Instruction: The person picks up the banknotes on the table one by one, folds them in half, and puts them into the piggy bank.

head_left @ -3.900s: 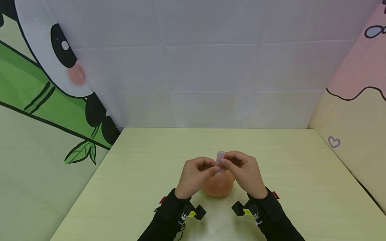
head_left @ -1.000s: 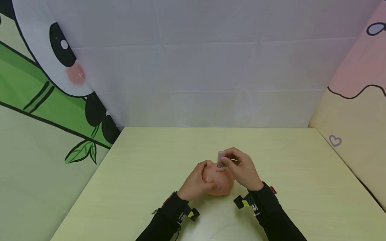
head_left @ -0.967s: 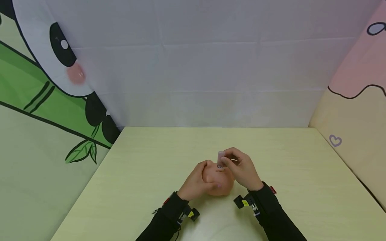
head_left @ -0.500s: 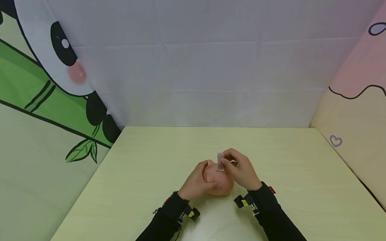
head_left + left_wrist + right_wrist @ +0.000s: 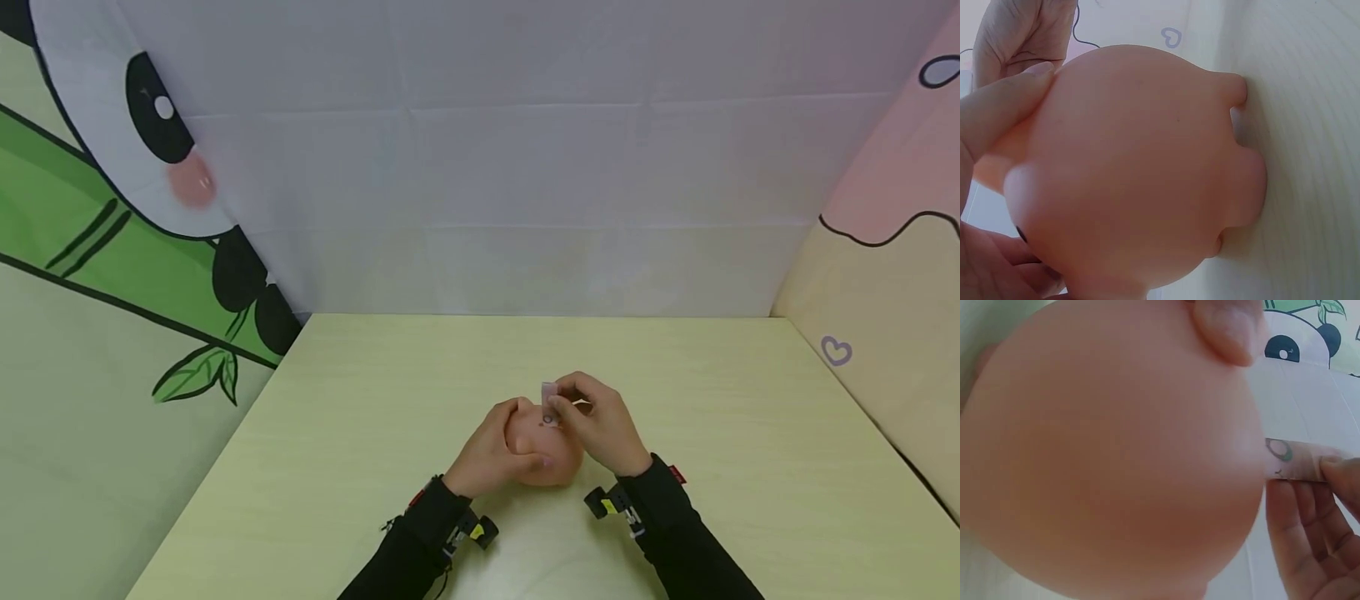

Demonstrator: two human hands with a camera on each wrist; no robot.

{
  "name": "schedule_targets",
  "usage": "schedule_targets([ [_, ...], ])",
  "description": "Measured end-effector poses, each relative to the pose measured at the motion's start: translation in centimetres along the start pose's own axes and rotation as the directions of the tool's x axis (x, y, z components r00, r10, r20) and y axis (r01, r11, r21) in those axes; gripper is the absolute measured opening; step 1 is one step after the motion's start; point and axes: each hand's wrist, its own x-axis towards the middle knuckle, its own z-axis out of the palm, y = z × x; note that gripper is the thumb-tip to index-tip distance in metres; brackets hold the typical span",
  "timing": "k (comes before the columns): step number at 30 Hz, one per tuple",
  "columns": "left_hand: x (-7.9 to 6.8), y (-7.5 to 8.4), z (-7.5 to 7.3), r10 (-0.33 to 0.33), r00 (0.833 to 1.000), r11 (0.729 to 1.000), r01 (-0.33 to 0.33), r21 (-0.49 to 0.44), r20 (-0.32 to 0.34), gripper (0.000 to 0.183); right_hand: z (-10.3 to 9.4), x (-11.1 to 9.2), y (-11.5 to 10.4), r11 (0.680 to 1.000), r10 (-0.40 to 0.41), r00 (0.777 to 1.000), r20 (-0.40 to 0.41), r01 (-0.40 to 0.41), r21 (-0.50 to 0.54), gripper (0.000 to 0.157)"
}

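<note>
A pink piggy bank [image 5: 555,462] [image 5: 1129,150] stands on its short legs on the table. My left hand [image 5: 491,454] grips its left side, thumb toward me and fingers over the far side near the head. With thumb and fingertips, my right hand [image 5: 606,429] pinches a pale folded strip that looks like a banknote [image 5: 549,392] [image 5: 1300,461]. The strip stands upright, its lower end at the slot on the pig's back. In the right wrist view, the pig's round body [image 5: 1104,444] hides that lower end.
A light wood-toned table [image 5: 375,417] carries the pig near its middle. White cloth [image 5: 487,167] hangs along the back, with a cartoon-printed panel [image 5: 112,267] at left and a pink and cream panel [image 5: 885,267] at right. Small cameras sit on both wrists.
Earlier both hands held the folded strip above the pig; my left hand has since moved down onto the pig's side. My right hand has lowered the strip slightly toward the slot.
</note>
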Motion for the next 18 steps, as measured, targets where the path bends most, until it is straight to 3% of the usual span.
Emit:
schedule_targets([
  [3,1.4,0.0,0.6,-0.017,0.999,1.0,0.018,0.016,-0.027,0.085,-0.6,1.0,1.6,0.999,-0.051,0.999,-0.012,0.051,0.014,0.007],
  [8,1.7,0.2,0.9,-0.026,0.999,0.999,0.026,0.026,-0.031,0.087,-0.6,0.7,2.1,0.99,-0.137,0.988,-0.07,0.138,0.015,0.011],
  [13,1.9,0.3,1.2,-0.043,0.999,0.998,0.044,0.033,-0.034,0.092,-0.4,0.5,2.8,0.969,-0.247,0.963,-0.108,0.248,-0.008,0.018],
  [18,2.1,0.3,1.4,-0.041,0.999,0.999,0.042,0.031,-0.032,0.093,-0.6,0.2,3.4,0.96,-0.278,0.954,-0.109,0.281,0.013,0.019],
])
